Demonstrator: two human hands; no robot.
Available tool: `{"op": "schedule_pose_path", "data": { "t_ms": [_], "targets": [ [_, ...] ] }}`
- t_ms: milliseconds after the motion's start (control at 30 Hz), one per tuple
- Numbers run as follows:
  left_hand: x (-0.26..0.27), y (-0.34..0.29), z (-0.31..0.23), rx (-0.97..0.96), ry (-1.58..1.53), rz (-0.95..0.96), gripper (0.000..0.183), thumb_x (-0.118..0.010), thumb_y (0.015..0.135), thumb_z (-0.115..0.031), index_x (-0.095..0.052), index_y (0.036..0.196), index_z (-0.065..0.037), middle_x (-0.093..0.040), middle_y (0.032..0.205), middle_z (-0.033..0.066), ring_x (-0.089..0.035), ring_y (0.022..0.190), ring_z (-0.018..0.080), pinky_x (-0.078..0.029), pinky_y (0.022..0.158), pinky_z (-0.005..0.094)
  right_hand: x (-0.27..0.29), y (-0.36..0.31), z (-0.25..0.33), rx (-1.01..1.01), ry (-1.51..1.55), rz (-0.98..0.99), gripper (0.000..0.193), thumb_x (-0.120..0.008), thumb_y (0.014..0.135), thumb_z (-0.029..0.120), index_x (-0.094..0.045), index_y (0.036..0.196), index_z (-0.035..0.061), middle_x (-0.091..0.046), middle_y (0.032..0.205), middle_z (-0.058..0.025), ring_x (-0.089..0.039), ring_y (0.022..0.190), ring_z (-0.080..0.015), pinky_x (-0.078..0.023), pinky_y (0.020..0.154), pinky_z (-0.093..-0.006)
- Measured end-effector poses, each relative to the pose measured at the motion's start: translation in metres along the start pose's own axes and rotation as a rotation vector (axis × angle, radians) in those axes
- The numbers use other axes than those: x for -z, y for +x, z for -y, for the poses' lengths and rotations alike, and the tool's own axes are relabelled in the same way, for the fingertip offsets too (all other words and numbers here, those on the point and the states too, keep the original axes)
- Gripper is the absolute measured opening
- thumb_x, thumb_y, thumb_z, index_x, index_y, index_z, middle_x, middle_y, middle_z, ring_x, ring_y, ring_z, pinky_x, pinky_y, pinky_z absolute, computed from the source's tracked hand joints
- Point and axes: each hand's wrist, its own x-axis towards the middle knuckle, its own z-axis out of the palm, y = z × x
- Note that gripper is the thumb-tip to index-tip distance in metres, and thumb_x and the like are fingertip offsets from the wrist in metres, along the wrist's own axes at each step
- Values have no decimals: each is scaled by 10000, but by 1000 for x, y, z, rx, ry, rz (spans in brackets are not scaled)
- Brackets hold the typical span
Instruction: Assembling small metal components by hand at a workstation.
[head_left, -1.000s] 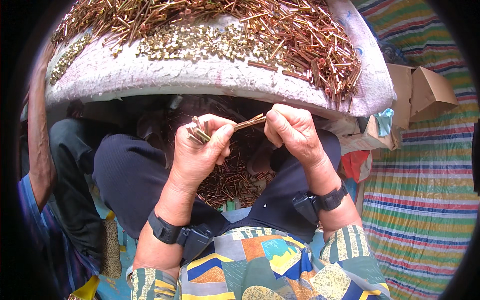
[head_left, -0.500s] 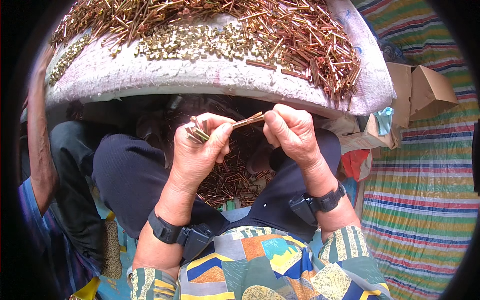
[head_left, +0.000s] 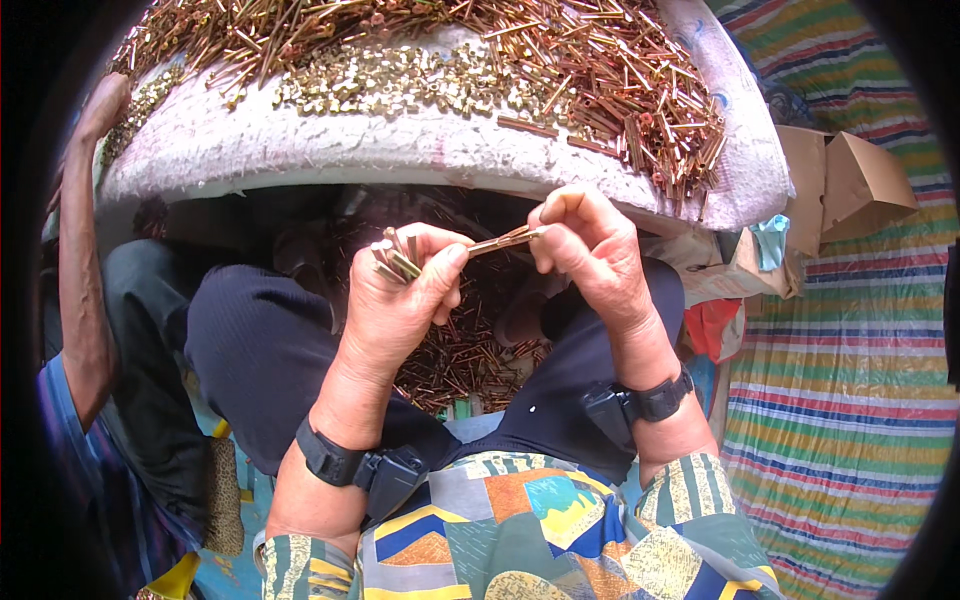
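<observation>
My left hand (head_left: 395, 290) is closed around a bunch of thin brass- and copper-coloured metal tubes (head_left: 398, 262), whose ends stick up out of the fist. Between its thumb and forefinger a few more tubes (head_left: 500, 243) are pinched, pointing right. At their far end is my right hand (head_left: 595, 255), its fingers curled and its thumb at the tube tips. Any small piece in those right fingertips is too small to make out. Both hands are in the air, just in front of the work surface's edge.
A white cloth-covered surface (head_left: 440, 150) bears a heap of copper-coloured tubes (head_left: 660, 90) and small brass-coloured pieces like nuts (head_left: 390, 82). More tubes (head_left: 450, 370) lie below, between my legs. Another person's arm (head_left: 85, 270) reaches in at left. A cardboard box (head_left: 865, 185) stands right.
My right forefinger has lifted and spread from the thumb, and that hand has shifted slightly right. My left hand has barely moved. The other person's hand has come further onto the surface.
</observation>
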Motion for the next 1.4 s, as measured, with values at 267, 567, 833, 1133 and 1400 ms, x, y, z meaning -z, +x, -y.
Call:
{"op": "schedule_pose_path", "data": {
  "t_ms": [267,567,833,1133,1400],
  "targets": [
    [-6,0,4,-56,-5,-38,113,-586,834,-69,-599,915,8,-578,635,25,-473,486,40,-356,419,156,7,-4,-15,-84,90,112,296,-502,906,295,-515,804,18,-522,616,-18,-423,480,-46,-330,438,-178],
    [-8,-3,4,-132,-16,-90,132,-595,820,-37,-594,944,10,-634,726,65,-501,520,39,-387,443,159,-20,-16,-15,-52,355,-6,152,-597,849,144,-533,853,6,-553,613,-22,-501,481,-53,-373,429,-157],
    [-10,-6,1,-125,-43,-40,127,-584,831,-60,-592,937,10,-639,743,82,-494,526,42,-376,451,153,-26,-23,-12,162,210,-83,141,-560,872,133,-511,829,8,-533,596,-15,-466,448,-40,-349,394,-164],
    [-3,-1,7,22,-344,-5,133,-599,829,-94,-613,909,12,-621,664,74,-476,453,53,-353,396,161,-1,-8,-2,137,184,120,301,-546,871,128,-490,1100,-59,-601,775,-126,-570,621,-141,-451,537,-219],
    [-3,-2,7,48,-307,24,123,-600,828,-101,-622,887,5,-615,634,60,-476,449,49,-358,395,157,12,-2,3,389,-537,173,92,-550,861,89,-533,831,4,-518,577,-68,-528,509,-76,-393,449,-232]
  ]
}}
